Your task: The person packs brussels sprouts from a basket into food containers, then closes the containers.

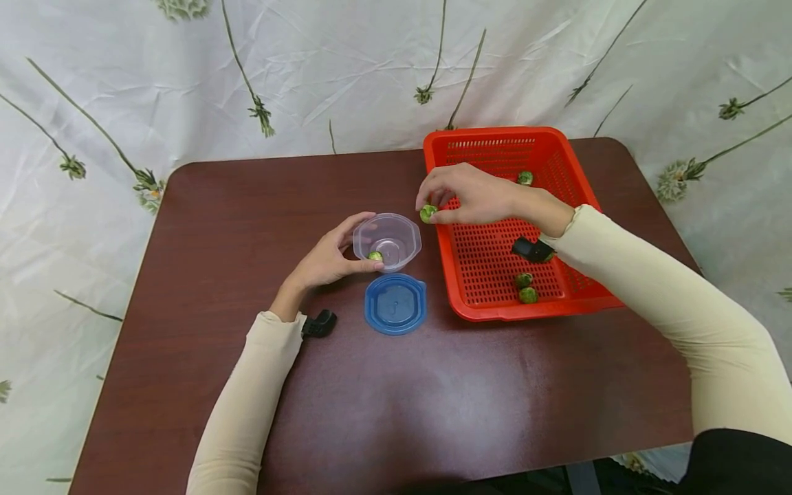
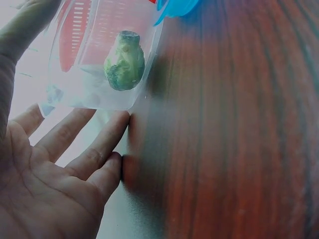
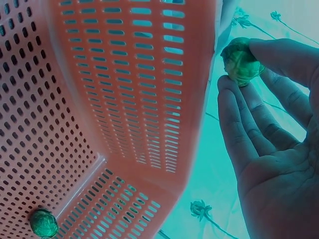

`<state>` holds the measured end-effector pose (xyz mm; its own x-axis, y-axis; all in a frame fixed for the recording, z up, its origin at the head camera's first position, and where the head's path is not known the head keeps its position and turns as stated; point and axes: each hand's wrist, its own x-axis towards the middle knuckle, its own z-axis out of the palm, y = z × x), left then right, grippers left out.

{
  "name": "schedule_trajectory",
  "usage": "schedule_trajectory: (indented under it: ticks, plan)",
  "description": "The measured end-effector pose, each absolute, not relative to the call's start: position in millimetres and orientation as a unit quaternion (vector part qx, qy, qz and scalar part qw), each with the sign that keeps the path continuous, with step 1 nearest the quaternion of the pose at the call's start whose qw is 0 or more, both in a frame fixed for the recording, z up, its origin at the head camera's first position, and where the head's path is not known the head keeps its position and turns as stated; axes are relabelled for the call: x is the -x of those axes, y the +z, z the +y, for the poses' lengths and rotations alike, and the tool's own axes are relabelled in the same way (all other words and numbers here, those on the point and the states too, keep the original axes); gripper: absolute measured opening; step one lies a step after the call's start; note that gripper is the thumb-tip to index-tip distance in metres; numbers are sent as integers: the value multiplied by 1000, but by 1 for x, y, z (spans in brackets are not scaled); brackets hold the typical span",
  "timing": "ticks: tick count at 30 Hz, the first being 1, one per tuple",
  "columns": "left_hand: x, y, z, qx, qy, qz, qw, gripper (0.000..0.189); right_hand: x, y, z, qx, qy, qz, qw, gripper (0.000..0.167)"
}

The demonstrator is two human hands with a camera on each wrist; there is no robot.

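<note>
My right hand (image 1: 475,195) pinches a Brussels sprout (image 1: 427,213) between thumb and fingertips, over the left rim of the red basket (image 1: 447,275). In the right wrist view that sprout (image 3: 242,61) is held beside the basket's slotted wall. On the table to the left, my left hand (image 1: 328,258) holds a clear plastic container (image 1: 402,237), thumb on the near side and fingers round the far side. One Brussels sprout (image 2: 124,62) lies inside the container. A blue lid (image 1: 396,304) lies flat just in front of it.
Several more sprouts lie in the basket: one sprout (image 1: 524,178) toward the back, others such as this sprout (image 1: 528,295) near the front. The brown table (image 1: 247,199) ends at a flower-printed white cloth (image 1: 346,69) behind.
</note>
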<state>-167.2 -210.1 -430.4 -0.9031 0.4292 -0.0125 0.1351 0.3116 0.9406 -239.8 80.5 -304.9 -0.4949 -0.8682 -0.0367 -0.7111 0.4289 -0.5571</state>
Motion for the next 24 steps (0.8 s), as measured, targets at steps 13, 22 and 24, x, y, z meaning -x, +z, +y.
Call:
schedule_trajectory:
  ticks: [13,22,24]
  plan:
    - [167,-431,-211,-175,560,799,131,86,237,-312,68,484,-234,824,181,21]
    - [166,-429,-211,-177,561,797,135,86,236,-315,61,482,-241,820,194,24]
    - [166,-428,-211,-178,562,796,137,86,236,-316,60,481,-238,820,197,24]
